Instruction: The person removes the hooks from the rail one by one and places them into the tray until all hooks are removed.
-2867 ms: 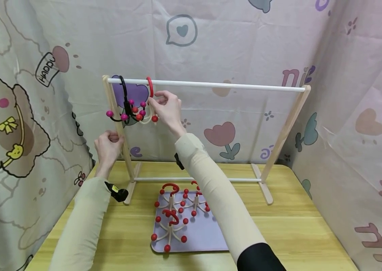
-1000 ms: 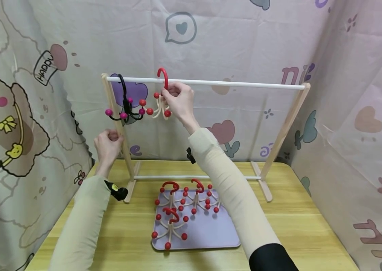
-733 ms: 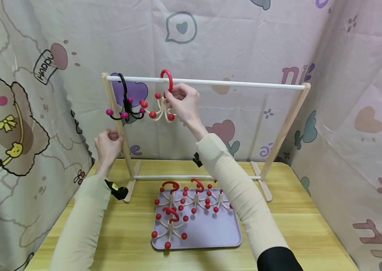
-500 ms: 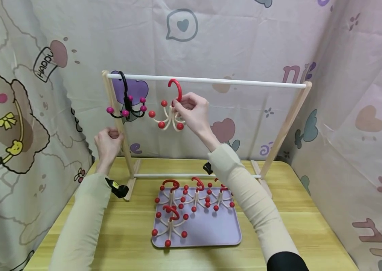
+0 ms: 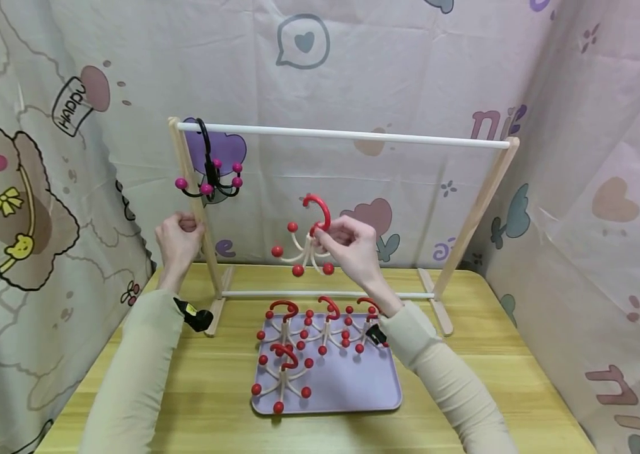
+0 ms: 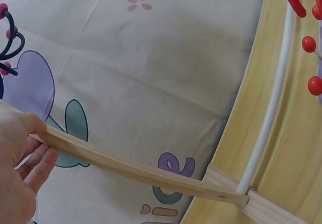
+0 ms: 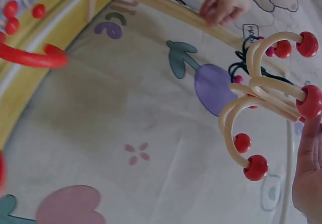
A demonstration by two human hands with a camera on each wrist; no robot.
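Fingers of the right hand (image 5: 354, 243) pinch the neck of a cream hanger with a red hook (image 5: 309, 243), held in the air below the white rail (image 5: 354, 135) and above the lilac tray (image 5: 354, 384). Left hand (image 5: 178, 239) grips the rack's wooden post (image 5: 197, 214). Four like hangers (image 5: 320, 328) lie on the tray; a black hanger (image 5: 209, 176) hangs from the rail near the post.

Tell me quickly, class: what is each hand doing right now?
Left hand: grips the rack's wooden post.
Right hand: holds the cream hanger with the red hook below the rail.
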